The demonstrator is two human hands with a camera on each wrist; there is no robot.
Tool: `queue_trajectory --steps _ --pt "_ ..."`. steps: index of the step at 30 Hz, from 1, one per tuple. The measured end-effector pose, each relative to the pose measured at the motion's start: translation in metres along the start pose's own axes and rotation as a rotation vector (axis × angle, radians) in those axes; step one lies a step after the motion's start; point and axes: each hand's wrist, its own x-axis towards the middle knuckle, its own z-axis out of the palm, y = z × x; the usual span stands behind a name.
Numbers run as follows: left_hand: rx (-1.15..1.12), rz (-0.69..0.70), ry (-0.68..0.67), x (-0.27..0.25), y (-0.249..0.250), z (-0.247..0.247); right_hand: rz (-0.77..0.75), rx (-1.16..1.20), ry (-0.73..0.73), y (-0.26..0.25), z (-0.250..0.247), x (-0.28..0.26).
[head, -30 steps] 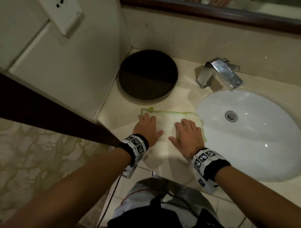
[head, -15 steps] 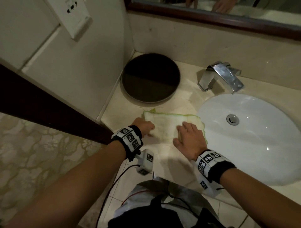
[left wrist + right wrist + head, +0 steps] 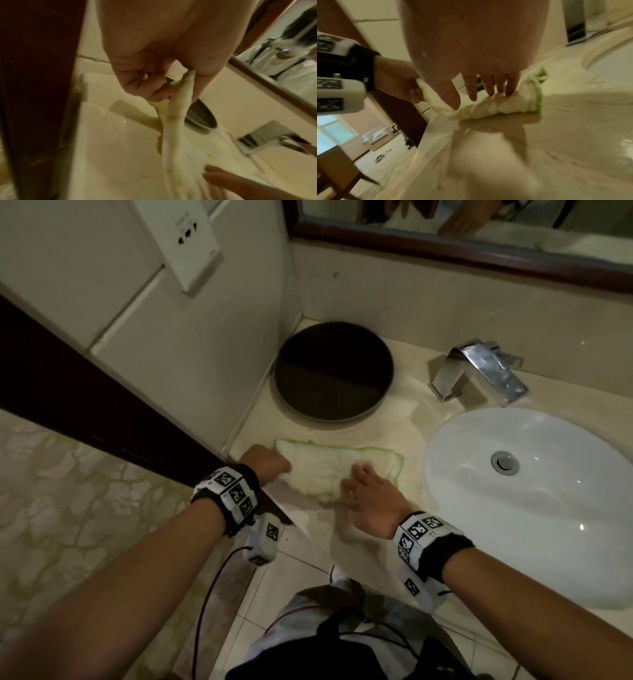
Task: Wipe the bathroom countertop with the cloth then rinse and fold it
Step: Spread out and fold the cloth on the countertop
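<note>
Pale green-edged cloth (image 3: 329,470) lying on beige stone countertop (image 3: 370,546), left of white oval sink (image 3: 534,508). Left hand (image 3: 265,462) pinching cloth's left edge. Right hand (image 3: 371,496) pressing spread fingers (image 3: 489,86) on cloth.

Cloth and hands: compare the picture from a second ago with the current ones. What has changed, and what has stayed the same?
The left hand, flat on the cloth a second ago, has slid to its left end and now pinches that edge, lifting it. The cloth is bunched rather than flat. The right hand still presses it with straight fingers. The cloth remains on the countertop between the tray and the sink.
</note>
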Motion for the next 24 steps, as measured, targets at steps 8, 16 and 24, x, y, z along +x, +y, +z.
queue_trajectory --steps 8,16,24 --pt "0.119 0.398 -0.012 -0.054 0.069 0.062 0.255 0.630 0.518 0.027 -0.028 -0.039" --pt "0.250 0.310 -0.256 -0.051 0.078 0.138 0.442 0.708 0.532 0.062 -0.008 -0.070" --pt "-0.051 0.023 -0.534 -0.043 0.088 0.125 0.413 0.778 0.525 0.059 -0.004 -0.069"
